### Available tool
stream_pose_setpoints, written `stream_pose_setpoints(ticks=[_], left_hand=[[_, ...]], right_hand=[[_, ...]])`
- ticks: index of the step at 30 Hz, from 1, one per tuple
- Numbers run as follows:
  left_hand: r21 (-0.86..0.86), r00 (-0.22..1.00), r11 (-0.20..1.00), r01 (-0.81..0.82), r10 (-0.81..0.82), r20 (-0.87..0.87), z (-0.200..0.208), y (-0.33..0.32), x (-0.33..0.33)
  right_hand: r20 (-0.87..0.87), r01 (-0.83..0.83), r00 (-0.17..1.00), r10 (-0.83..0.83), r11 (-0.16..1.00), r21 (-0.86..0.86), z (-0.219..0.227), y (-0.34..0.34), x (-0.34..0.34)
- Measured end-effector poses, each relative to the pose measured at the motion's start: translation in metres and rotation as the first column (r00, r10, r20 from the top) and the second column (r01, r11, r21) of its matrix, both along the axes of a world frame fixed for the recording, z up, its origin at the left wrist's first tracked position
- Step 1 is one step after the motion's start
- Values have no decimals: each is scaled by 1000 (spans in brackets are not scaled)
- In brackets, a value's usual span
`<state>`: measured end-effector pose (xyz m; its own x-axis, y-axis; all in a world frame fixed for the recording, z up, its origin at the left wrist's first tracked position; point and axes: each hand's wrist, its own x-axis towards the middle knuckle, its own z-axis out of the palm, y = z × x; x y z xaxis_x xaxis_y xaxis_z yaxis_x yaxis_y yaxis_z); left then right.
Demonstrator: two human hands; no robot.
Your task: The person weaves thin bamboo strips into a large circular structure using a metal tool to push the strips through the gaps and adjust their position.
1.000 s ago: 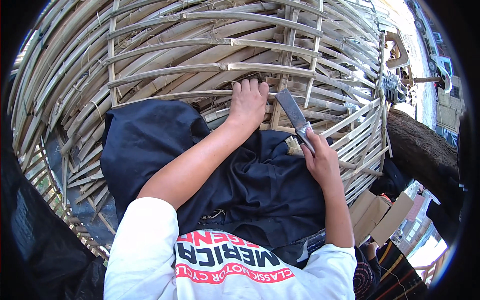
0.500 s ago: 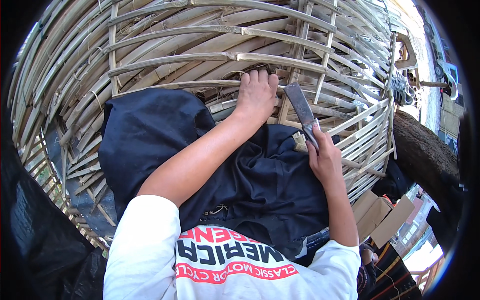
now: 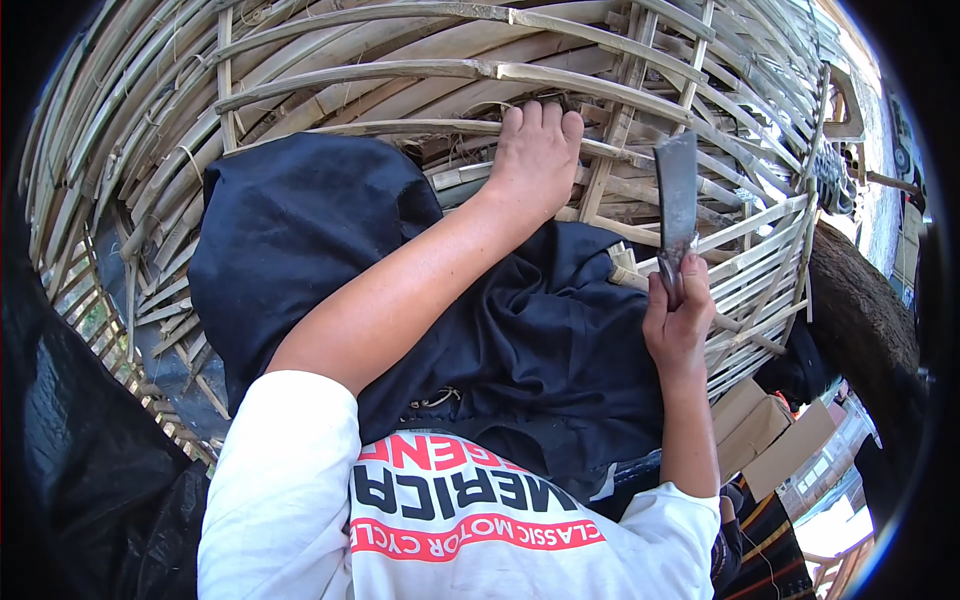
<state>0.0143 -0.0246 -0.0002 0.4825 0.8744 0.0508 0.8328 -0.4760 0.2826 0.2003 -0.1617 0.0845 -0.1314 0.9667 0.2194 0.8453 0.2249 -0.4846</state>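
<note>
My right hand point(image 3: 684, 312) is closed round the handle of a broad, square-ended knife point(image 3: 677, 190). Its dark, worn blade points up and away from me over the bamboo lattice. My left hand point(image 3: 537, 165), knuckles up, reaches over the curved bamboo strip point(image 3: 430, 127) beyond my lap, with its fingers bent round it and the fingertips hidden. Just behind those fingers lie thin shavings and a dark gap. Long split bamboo strips point(image 3: 370, 72) cross upright slats to form the large woven framework in front of me.
Dark cloth point(image 3: 300, 230) covers my lap. Cut slat ends point(image 3: 625, 262) stick out beside my right hand. A thick log point(image 3: 860, 290) and an opened cardboard box point(image 3: 775, 435) are at the right. Black plastic sheeting point(image 3: 90, 470) hangs at the left.
The knife has swung from tilting left to nearly upright, as my right hand moved slightly right and down. My left hand keeps its hold; the whole view has shifted a little.
</note>
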Motion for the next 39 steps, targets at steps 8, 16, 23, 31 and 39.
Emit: stream_pose_setpoints(ticks=[8, 16, 23, 31, 39], left_hand=[[10, 999, 1000, 17, -17, 34, -1, -1, 0], [15, 1000, 1000, -3, 3, 8, -3, 2, 0], [48, 1000, 998, -26, 26, 3, -5, 9, -2], [42, 998, 999, -19, 16, 58, -9, -3, 2], [22, 1000, 1000, -9, 10, -19, -6, -2, 2]], right_hand=[[77, 27, 997, -23, 998, -57, -23, -1, 13], [296, 72, 955, 20, 952, -297, 3, 7, -5], [311, 54, 950, 42, 954, -295, 19, 11, -6], [144, -38, 989, 19, 991, 131, -8, 11, -2], [383, 84, 923, 39, 951, -299, -24, 14, 7]])
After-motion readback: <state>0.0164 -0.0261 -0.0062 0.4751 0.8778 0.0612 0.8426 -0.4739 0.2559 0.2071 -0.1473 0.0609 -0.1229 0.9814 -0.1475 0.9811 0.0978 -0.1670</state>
